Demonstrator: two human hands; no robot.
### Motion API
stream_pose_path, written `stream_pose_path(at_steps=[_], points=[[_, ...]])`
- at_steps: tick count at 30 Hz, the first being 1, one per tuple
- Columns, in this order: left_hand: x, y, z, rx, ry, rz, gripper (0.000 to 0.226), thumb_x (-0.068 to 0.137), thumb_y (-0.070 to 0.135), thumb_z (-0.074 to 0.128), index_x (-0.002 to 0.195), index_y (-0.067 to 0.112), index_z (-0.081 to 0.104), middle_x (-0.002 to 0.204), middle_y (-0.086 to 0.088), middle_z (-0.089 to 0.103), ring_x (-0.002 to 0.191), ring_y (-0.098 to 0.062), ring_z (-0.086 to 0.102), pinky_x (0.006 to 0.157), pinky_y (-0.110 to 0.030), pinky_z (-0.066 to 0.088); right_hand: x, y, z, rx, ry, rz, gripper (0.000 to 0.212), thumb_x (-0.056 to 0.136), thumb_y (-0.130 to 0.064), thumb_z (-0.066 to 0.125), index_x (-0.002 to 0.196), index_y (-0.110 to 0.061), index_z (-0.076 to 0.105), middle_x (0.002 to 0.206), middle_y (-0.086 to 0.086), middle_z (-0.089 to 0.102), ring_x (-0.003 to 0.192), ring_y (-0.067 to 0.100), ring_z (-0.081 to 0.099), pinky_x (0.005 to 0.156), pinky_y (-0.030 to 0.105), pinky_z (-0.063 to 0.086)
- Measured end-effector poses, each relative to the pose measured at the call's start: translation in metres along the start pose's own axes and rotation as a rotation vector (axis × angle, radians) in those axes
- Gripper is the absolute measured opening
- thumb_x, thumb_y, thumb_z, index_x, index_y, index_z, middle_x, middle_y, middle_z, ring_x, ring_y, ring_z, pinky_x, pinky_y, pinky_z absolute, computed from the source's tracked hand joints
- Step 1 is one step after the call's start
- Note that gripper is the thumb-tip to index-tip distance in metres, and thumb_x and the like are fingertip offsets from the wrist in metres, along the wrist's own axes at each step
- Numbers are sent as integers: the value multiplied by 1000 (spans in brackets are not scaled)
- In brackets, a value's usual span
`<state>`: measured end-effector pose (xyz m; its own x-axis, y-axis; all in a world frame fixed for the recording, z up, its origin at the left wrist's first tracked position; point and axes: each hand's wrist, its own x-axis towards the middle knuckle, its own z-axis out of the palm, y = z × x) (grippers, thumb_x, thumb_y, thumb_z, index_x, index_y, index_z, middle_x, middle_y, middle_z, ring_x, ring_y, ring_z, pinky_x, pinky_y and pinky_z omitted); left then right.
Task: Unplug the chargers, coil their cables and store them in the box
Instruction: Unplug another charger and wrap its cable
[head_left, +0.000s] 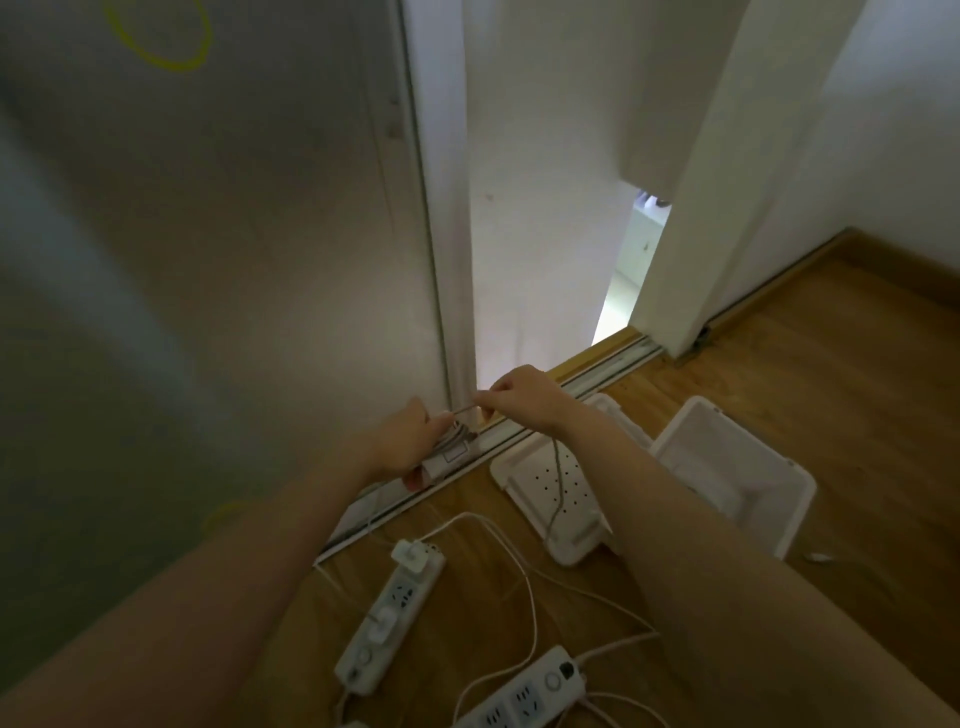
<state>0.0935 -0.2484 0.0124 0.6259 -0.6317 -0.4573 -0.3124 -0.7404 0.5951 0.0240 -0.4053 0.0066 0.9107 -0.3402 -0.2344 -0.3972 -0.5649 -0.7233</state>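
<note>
My left hand (410, 441) grips a white charger (449, 462) with loops of its cable wound around it, held above the door track. My right hand (524, 397) pinches the same grey cable (557, 483) just right of the charger; the loose end hangs down over the box lid. On the floor lie two white power strips (389, 613) (524, 693). The nearer-left strip carries two small white chargers (413, 555) (382, 623) plugged in. The open white box (727, 467) stands to the right.
A white perforated lid (556, 493) lies beside the box. White cables (530, 587) trail across the wooden floor between the strips. A sliding door track (597, 371) and white door frame stand ahead, a grey wall on the left.
</note>
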Motion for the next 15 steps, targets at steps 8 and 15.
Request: stream_pose_path(at_steps=[8, 15], points=[[25, -22, 10, -393, 158, -80, 60, 94, 49, 34, 115, -5, 47, 90, -22, 65, 72, -31, 67, 67, -43, 57, -19, -25, 23, -228, 50, -43, 40, 98, -25, 34, 97, 3, 63, 97, 18, 65, 85, 28, 61, 74, 36, 48], [29, -14, 26, -1030, 182, -204, 47, 100, 37, 33, 114, -2, 54, 95, -17, 64, 75, -23, 63, 59, -31, 52, -57, -41, 52, -345, 2, -149, 24, 99, -11, 35, 107, -2, 56, 101, 13, 62, 93, 26, 62, 82, 34, 51]])
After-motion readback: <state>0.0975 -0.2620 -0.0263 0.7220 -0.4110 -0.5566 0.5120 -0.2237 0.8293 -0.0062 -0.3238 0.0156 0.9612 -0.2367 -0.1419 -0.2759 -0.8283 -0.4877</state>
